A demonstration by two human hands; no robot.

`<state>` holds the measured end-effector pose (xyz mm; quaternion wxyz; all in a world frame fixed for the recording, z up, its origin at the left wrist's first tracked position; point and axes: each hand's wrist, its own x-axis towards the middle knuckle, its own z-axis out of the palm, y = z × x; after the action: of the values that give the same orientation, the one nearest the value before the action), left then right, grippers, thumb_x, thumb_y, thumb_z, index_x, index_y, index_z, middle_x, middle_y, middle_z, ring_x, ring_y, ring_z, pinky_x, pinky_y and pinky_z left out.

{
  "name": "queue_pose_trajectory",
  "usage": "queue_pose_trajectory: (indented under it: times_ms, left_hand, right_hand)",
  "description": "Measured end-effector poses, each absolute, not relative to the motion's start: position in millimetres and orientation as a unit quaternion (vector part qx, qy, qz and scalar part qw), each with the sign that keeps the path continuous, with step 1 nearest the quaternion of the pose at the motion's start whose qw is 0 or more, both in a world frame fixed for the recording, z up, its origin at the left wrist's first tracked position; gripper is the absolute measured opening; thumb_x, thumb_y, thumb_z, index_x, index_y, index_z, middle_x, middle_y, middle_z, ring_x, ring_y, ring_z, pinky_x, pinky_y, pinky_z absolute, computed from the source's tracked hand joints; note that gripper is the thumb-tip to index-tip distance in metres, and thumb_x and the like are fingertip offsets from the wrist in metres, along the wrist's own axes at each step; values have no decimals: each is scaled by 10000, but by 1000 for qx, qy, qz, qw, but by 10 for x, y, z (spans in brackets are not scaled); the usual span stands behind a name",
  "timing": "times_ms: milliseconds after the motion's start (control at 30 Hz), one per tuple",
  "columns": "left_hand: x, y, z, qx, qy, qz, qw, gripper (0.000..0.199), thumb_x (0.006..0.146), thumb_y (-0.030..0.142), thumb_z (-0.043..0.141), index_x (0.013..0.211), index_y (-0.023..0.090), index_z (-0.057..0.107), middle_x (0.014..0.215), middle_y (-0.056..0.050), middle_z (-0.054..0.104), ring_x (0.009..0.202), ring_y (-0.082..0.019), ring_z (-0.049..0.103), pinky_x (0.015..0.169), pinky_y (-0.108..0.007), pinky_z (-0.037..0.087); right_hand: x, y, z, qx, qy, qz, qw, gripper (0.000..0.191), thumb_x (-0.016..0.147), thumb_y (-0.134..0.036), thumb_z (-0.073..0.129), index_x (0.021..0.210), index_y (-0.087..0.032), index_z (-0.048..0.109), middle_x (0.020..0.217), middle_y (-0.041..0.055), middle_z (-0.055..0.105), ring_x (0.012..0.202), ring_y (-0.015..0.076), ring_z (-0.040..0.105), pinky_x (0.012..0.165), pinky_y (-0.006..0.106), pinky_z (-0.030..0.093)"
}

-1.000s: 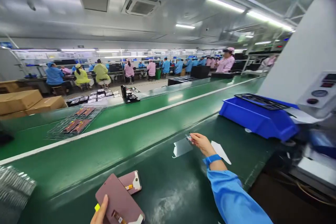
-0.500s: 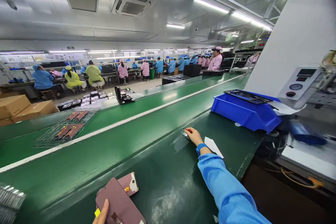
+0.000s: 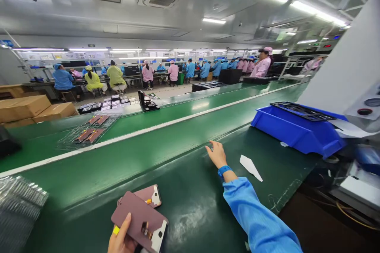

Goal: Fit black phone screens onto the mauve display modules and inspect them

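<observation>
My left hand (image 3: 120,238) is closed on a mauve-backed phone screen (image 3: 137,214), thumb on top, with a pale strip and a small camera hole at its near end. A yellow tab shows beside the thumb. Partly under that panel lies a second phone screen (image 3: 153,195) with an orange flex piece; the rest of it is covered. Out over the dark green mat, close to the belt's edge, my right hand (image 3: 217,155) has its fingers apart and nothing visible in them. To its right is a white paper piece (image 3: 251,167).
A blue bin (image 3: 297,132) with black frames on top stands at right. Clear trays (image 3: 67,142) holding several brown panels sit on the green conveyor (image 3: 178,134). Stacked clear trays (image 3: 20,205) are at lower left. A black fixture (image 3: 145,102) stands beyond the belt; several co-workers sit farther back.
My right hand has let go of the clear film with the red tab, and its fingers have spread. The film no longer shows. The view has swung left; my left hand still holds the phone screen.
</observation>
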<state>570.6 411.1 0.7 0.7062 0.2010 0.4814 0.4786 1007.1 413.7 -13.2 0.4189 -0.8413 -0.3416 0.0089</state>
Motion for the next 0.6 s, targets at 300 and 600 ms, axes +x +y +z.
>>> queue_pose_trajectory:
  times_ms: [300,600]
  left_hand:
    - [5861,3733,244,209,447,492,717,534,589,280,868,1071,147,681,969,-85,759,904,-290,715,724,-339,596]
    - [5185,3546,370,294,557,552,547,604,578,377,867,1124,236,648,1232,-97,660,1203,-313,573,987,-375,483]
  right_hand:
    - [7687,3493,-63,-545,-732,204,356,604,521,-494,883,925,-196,547,1323,153,560,1182,332,550,995,438,466]
    - [7301,3311,-174,-469,-810,219,276,488,650,-87,584,1119,-187,496,1434,188,425,1314,301,454,1039,412,447]
